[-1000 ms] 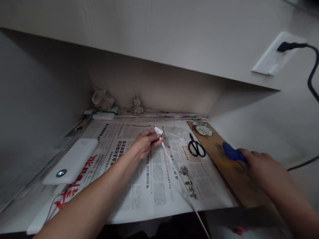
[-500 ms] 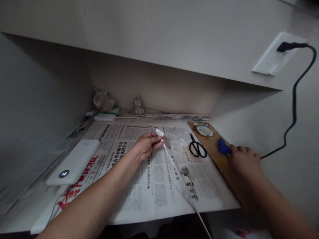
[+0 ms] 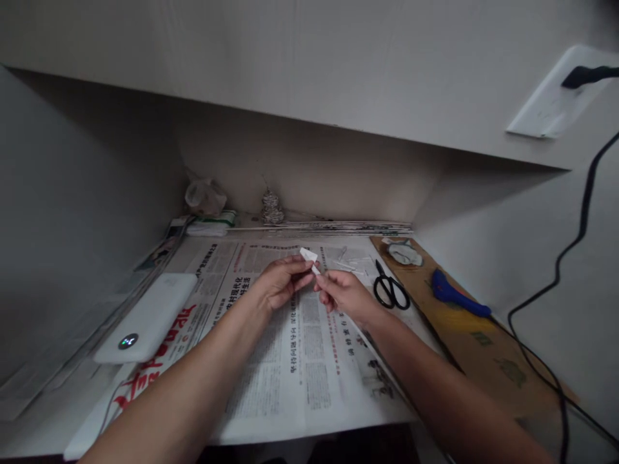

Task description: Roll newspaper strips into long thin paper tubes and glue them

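A small white folded paper piece (image 3: 308,254) is pinched between the thumb and fingers of my left hand (image 3: 289,280). From it a thin white paper stick (image 3: 316,269) leads down to the right. My right hand (image 3: 341,290) has its fingers closed on that stick, right beside the left fingertips. Black-handled scissors (image 3: 391,290) lie to the right of my hands. Beyond them a blue glue gun (image 3: 457,295) with a black cord rests on a brown cardboard strip (image 3: 452,335).
Newspaper (image 3: 271,380) covers the table. A white power bank (image 3: 147,319) lies at left. Along the back are several thin paper sticks (image 3: 348,229), a ball of twine (image 3: 272,207) and a plastic bag (image 3: 206,196). A black cord (image 3: 556,277) hangs at right from the wall socket (image 3: 556,96).
My right hand has let go of the blue glue gun, now lying on the cardboard, and has moved left to grip the paper stick. My left hand keeps its pinch.
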`<state>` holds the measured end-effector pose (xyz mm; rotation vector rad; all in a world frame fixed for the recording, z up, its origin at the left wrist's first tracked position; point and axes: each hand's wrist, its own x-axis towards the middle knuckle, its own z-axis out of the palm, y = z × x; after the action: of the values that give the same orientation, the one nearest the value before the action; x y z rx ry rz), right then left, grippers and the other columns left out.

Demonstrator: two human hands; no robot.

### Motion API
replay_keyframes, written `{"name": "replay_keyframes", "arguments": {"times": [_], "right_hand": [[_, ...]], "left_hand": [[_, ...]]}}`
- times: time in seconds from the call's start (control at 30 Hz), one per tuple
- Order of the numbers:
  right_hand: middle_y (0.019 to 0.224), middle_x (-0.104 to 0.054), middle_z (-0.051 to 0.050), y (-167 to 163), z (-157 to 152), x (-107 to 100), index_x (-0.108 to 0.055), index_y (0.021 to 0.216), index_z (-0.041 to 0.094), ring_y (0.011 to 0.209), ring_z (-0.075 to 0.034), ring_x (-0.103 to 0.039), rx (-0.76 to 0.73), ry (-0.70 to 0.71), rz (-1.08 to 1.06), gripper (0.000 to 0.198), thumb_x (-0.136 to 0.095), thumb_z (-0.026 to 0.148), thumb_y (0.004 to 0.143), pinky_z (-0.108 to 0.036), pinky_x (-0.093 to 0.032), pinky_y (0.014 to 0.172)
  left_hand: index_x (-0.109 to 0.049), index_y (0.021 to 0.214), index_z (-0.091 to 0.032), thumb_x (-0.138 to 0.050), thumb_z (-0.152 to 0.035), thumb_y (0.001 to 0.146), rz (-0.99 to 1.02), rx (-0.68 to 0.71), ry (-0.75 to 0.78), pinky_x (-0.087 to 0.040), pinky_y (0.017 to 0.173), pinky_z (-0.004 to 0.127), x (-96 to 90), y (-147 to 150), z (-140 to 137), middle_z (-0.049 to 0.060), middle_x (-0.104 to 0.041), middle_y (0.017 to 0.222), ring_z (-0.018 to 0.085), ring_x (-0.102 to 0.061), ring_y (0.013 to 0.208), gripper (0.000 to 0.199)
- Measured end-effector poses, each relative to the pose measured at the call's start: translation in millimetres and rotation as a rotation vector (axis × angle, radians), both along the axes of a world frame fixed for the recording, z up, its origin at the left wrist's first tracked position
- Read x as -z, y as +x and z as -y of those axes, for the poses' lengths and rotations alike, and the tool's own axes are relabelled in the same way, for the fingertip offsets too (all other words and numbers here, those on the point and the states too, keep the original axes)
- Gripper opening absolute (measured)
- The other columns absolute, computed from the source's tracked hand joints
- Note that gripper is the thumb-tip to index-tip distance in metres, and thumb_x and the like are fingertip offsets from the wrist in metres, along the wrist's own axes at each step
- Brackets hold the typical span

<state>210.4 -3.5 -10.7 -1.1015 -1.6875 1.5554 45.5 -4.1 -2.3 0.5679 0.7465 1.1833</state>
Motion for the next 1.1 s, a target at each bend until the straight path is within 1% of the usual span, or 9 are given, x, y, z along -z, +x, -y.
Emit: {"name": "replay_keyframes", "arguments": {"times": [0.13, 0.27, 0.33, 0.43, 0.5, 0.6, 0.67, 0.87, 1.1], "right_hand": [[0.055, -0.05, 0.004, 6, 2, 5, -0.054, 0.08, 0.017, 0.04, -0.007, -0.045, -0.049, -0.269, -0.22, 0.037, -0.059, 0.053, 0.078, -0.017, -0.021, 0.035], [0.052, -0.046, 0.006, 8, 5, 11, -0.051, 0.081, 0.018, 0.039, -0.007, -0.043, -0.13, -0.51, -0.423, 0.034, -0.061, 0.05, 0.078, -0.018, -0.02, 0.035], [0.052, -0.046, 0.006, 8, 6, 11, -0.049, 0.081, 0.018, 0.04, -0.006, -0.042, -0.164, -0.582, -0.484, 0.034, -0.062, 0.049, 0.078, -0.018, -0.021, 0.035], [0.051, -0.047, 0.006, 6, 9, 10, -0.048, 0.079, 0.018, 0.04, -0.007, -0.044, -0.158, -0.554, -0.47, 0.035, -0.06, 0.051, 0.079, -0.018, -0.025, 0.036], [0.052, -0.05, 0.005, 4, 11, 8, -0.05, 0.079, 0.018, 0.04, -0.007, -0.046, -0.108, -0.441, -0.396, 0.036, -0.058, 0.053, 0.08, -0.018, -0.028, 0.036], [0.055, -0.052, 0.004, 3, 12, 7, -0.054, 0.079, 0.016, 0.041, -0.007, -0.048, -0.017, -0.22, -0.265, 0.037, -0.059, 0.052, 0.079, -0.017, -0.03, 0.036], [0.055, -0.052, 0.004, 2, 12, 7, -0.055, 0.077, 0.015, 0.041, -0.006, -0.048, 0.008, -0.147, -0.208, 0.038, -0.059, 0.053, 0.079, -0.017, -0.031, 0.035], [0.051, -0.053, 0.004, 3, 13, 7, -0.053, 0.077, 0.016, 0.039, -0.007, -0.048, -0.038, -0.187, -0.237, 0.04, -0.053, 0.056, 0.081, -0.018, -0.031, 0.035], [0.049, -0.052, 0.004, 5, 13, 9, -0.053, 0.079, 0.017, 0.038, -0.008, -0.047, -0.058, -0.353, -0.337, 0.04, -0.057, 0.056, 0.078, -0.019, -0.03, 0.035]], "left_hand": [[-0.064, 0.076, -0.008, -0.062, -0.001, 0.074, 0.007, 0.066, -0.023, -0.05, 0.052, 0.009, 2.4, -3, -2, 0.003, -0.063, 0.067, 0.006, -0.06, 0.055, 0.007], [-0.065, 0.08, -0.007, -0.061, -0.001, 0.075, 0.031, 0.096, -0.007, -0.053, 0.063, 0.011, 5.6, -3, -3, 0.006, -0.067, 0.078, 0.007, -0.064, 0.067, 0.008], [-0.065, 0.081, -0.007, -0.062, -0.001, 0.075, 0.034, 0.097, -0.012, -0.053, 0.067, 0.012, 6.2, -3, -3, 0.006, -0.067, 0.08, 0.008, -0.064, 0.07, 0.009], [-0.065, 0.08, -0.007, -0.061, -0.001, 0.076, 0.031, 0.087, -0.002, -0.054, 0.069, 0.012, 6.0, -3, -3, 0.005, -0.067, 0.078, 0.007, -0.064, 0.07, 0.008], [-0.065, 0.08, -0.008, -0.061, -0.001, 0.076, 0.026, 0.08, 0.012, -0.054, 0.068, 0.012, 6.0, -4, -2, 0.004, -0.066, 0.076, 0.006, -0.064, 0.07, 0.009], [-0.065, 0.08, -0.009, -0.062, -0.002, 0.075, 0.021, 0.079, 0.022, -0.053, 0.067, 0.012, 6.7, -4, -3, 0.003, -0.066, 0.075, 0.006, -0.063, 0.068, 0.009], [-0.065, 0.08, -0.01, -0.063, -0.002, 0.075, 0.015, 0.087, 0.026, -0.053, 0.067, 0.012, 7.3, -4, -3, 0.003, -0.065, 0.074, 0.006, -0.063, 0.067, 0.009], [-0.066, 0.08, -0.009, -0.065, -0.003, 0.073, 0.004, 0.092, 0.045, -0.053, 0.067, 0.012, 8.3, -4, -3, 0.003, -0.065, 0.073, 0.007, -0.063, 0.068, 0.009], [-0.064, 0.078, -0.008, -0.065, -0.001, 0.073, 0.014, 0.077, 0.035, -0.053, 0.067, 0.013, 6.9, -4, -2, 0.003, -0.064, 0.072, 0.007, -0.063, 0.066, 0.008]]}}
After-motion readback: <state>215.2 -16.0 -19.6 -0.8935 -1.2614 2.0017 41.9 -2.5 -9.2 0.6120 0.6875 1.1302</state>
